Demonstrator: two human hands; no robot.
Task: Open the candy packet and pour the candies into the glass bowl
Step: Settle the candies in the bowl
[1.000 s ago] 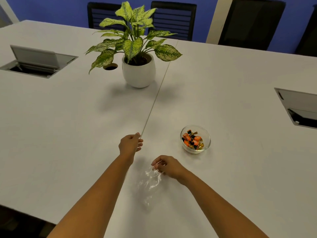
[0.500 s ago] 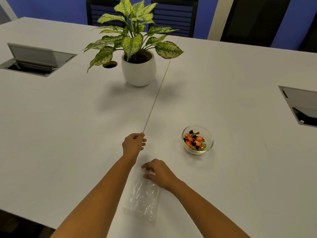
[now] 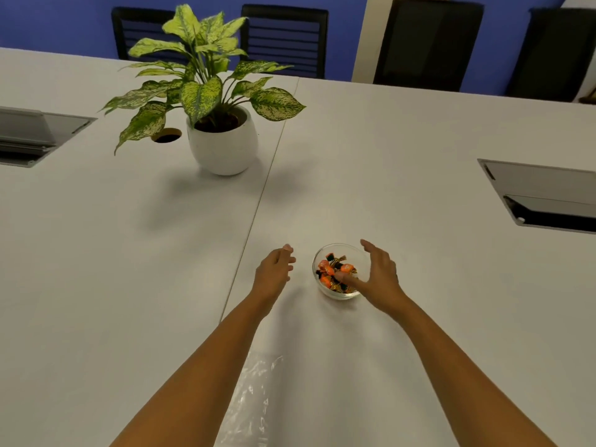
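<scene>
A small glass bowl [image 3: 325, 291] stands on the white table [image 3: 419, 156] and holds wrapped candies [image 3: 330, 269] in orange, black and gold. My right hand [image 3: 377, 274] hovers at the bowl's right side, fingers spread, thumb over the rim, holding nothing. Just left of the bowl is my left hand [image 3: 274, 272], loosely curled and empty. The clear plastic candy packet [image 3: 251, 401] lies flat and empty near the table's front edge, between my forearms and partly under the left one.
A potted plant in a white pot [image 3: 222, 146] stands at the back, left of centre. Recessed cable boxes with raised lids sit at the far left [image 3: 35, 137] and right [image 3: 541, 195]. Black chairs [image 3: 429, 43] line the far side against a blue wall.
My right hand let go of the packet, left it lying on the table, and moved forward and right to the bowl. My left hand shifted slightly towards the bowl.
</scene>
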